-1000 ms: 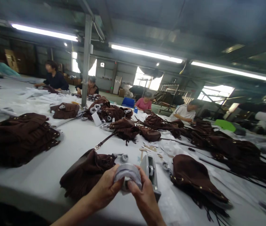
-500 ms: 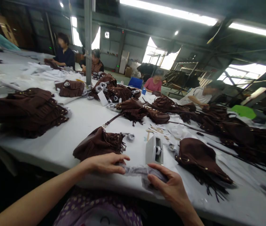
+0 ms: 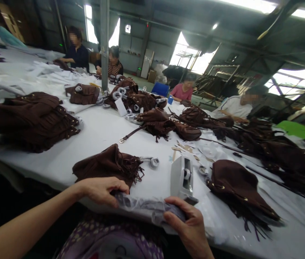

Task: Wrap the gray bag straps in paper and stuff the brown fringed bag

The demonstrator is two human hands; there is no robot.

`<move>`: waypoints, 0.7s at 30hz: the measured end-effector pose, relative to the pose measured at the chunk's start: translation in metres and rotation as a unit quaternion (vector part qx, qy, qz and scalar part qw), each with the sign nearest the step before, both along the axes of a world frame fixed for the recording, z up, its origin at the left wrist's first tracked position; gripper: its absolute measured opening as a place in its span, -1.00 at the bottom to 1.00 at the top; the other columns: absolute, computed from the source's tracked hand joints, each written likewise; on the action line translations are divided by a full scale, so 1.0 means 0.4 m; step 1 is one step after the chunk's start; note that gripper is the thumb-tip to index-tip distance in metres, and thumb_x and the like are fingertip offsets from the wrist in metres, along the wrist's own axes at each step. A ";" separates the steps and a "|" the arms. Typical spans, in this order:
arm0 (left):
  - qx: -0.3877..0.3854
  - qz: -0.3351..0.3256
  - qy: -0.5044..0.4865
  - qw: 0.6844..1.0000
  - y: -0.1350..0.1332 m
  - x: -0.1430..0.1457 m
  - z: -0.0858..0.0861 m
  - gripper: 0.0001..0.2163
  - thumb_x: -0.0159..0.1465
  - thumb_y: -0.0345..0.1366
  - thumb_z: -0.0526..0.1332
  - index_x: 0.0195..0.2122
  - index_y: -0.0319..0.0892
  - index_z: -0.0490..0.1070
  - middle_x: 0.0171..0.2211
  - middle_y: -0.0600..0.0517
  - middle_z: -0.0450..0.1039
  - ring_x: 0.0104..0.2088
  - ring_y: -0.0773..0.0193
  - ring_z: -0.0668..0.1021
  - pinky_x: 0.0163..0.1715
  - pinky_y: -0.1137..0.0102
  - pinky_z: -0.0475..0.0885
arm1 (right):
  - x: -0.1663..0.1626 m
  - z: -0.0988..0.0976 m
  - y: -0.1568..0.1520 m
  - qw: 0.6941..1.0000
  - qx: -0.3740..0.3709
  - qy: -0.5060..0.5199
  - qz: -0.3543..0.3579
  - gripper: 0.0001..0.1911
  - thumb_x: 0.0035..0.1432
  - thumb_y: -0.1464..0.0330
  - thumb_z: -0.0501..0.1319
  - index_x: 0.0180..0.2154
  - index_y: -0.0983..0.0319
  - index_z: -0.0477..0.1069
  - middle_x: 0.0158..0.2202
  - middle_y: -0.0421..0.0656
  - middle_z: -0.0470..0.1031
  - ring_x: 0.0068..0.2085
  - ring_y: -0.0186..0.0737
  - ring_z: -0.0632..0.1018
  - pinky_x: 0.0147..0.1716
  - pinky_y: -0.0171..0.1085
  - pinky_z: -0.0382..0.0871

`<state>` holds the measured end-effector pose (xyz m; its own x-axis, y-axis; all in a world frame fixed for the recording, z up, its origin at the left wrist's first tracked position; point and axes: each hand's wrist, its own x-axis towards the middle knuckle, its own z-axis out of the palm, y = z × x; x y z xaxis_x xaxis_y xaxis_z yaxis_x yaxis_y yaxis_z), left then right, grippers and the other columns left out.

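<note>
My left hand (image 3: 101, 190) and my right hand (image 3: 187, 223) each pinch one end of a crumpled grey plastic wrap (image 3: 144, 208), stretched between them at the near edge of the white table (image 3: 98, 133). Just beyond my left hand lies a brown fringed suede bag (image 3: 106, 166). A white tape dispenser (image 3: 182, 177) stands upright just behind my right hand. Another brown fringed bag (image 3: 236, 187) lies to the right of the dispenser.
A stack of brown bags (image 3: 31, 118) sits at the left, and more bags (image 3: 152, 115) and straps cover the middle and right. A small tape roll (image 3: 154, 162) lies by the near bag. Several people (image 3: 78, 54) work at the far side, by a metal post (image 3: 104, 43).
The grey wrap, bunched between both hands a second ago, has been pulled out lengthwise and lowered to the table edge. My hands have moved apart, and the view has tilted down.
</note>
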<state>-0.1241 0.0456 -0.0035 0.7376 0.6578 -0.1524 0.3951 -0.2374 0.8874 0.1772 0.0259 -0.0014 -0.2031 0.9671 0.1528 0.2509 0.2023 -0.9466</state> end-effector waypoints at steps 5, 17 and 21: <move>-0.056 0.057 -0.019 0.997 -0.045 -0.051 0.047 -0.59 0.31 0.00 -0.01 -0.02 -0.11 0.43 -0.21 0.02 0.48 -0.21 0.18 0.46 -0.24 0.44 0.31 | -0.135 -0.002 0.039 0.993 -0.051 0.085 0.057 -0.70 -0.16 0.22 0.40 -0.34 0.23 0.56 -0.53 -0.22 0.47 -0.56 -0.32 0.41 -0.59 -0.38 0.33; 0.044 0.220 -0.159 0.961 -0.088 0.060 0.083 -0.59 0.37 -0.03 -0.13 -0.21 -0.22 0.36 -0.32 0.02 0.33 -0.31 0.29 0.38 -0.27 0.43 0.31 | -0.254 0.031 0.053 0.984 -0.061 0.143 0.084 -0.72 -0.15 0.24 0.40 -0.33 0.22 0.54 -0.50 -0.23 0.49 -0.53 -0.33 0.41 -0.53 -0.36 0.34; 0.000 0.198 -0.176 0.964 -0.095 0.032 0.059 -0.65 0.32 -0.01 0.00 -0.24 -0.21 0.36 -0.36 0.07 0.27 -0.36 0.33 0.32 -0.33 0.47 0.28 | -0.266 0.052 0.034 0.990 -0.013 0.103 0.100 -0.75 -0.14 0.25 0.39 -0.36 0.22 0.56 -0.47 -0.21 0.50 -0.49 -0.29 0.44 -0.51 -0.36 0.36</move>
